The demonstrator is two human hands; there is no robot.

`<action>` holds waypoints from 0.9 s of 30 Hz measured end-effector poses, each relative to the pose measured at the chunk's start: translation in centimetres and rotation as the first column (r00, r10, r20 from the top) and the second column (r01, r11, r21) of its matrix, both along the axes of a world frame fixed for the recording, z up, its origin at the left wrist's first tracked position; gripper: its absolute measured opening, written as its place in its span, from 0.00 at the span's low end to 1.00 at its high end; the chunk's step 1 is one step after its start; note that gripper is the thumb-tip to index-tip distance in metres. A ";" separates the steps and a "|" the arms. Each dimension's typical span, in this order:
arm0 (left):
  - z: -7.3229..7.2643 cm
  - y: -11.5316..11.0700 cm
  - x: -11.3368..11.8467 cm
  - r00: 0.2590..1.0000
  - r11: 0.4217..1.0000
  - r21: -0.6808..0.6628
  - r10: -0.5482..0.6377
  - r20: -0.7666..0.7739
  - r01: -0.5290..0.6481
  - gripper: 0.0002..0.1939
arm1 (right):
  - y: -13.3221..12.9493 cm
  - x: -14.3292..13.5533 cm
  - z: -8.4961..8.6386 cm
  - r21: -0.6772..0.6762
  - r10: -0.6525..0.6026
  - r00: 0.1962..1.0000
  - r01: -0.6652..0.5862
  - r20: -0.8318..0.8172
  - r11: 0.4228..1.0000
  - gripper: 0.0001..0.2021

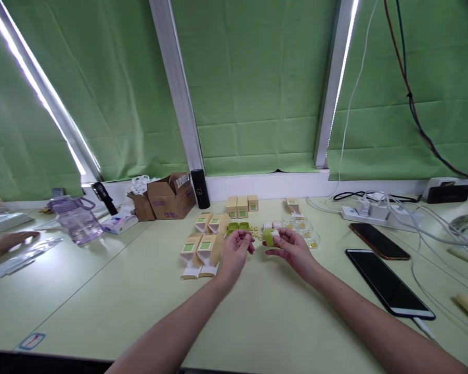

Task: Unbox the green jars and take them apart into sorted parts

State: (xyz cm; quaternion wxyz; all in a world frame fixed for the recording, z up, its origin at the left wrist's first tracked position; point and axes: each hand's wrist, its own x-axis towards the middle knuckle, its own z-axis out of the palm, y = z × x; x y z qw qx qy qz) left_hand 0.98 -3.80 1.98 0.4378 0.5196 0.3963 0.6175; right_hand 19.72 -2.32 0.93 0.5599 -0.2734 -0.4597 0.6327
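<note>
My right hand (296, 253) grips a small green and white piece (270, 237) between thumb and fingers, above the table. Close by on the left, my left hand (236, 253) has its fingers curled in a pinch; whatever is in them, if anything, is too small to make out. Behind the hands lie green holders (237, 226) and several tiny yellowish pieces (254, 229). Clear round plastic pieces with yellow centres (314, 240) are just beyond my right hand. Opened cardboard boxes with green labels (206, 248) lie beside my left hand.
Closed small boxes (242, 207) stand at the back, near a black cylinder (200, 188) and a brown carton (171, 196). Two phones (390, 283), a power strip (382, 214) and cables are on the right. A purple bottle (76, 221) and another person's hand (8, 245) are at left.
</note>
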 end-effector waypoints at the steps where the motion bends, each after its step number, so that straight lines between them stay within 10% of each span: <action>1: 0.1 0.0 0.0 1.000 1.000 0.011 0.011 -0.011 -0.011 0.19 | 0.0 0.0 0.2 0.004 -0.010 1.000 0.010 0.006 1.000 0.26; 10: 0.6 -0.4 0.1 0.997 0.997 0.059 0.054 -0.048 -0.051 0.18 | 1.1 -0.6 1.6 0.250 -0.202 0.936 0.130 0.288 0.959 0.23; 27: 0.9 -1.2 0.4 0.996 0.995 0.081 -0.055 -0.077 0.061 0.21 | -0.8 -2.1 0.1 0.742 -0.528 0.729 0.041 0.436 0.669 0.13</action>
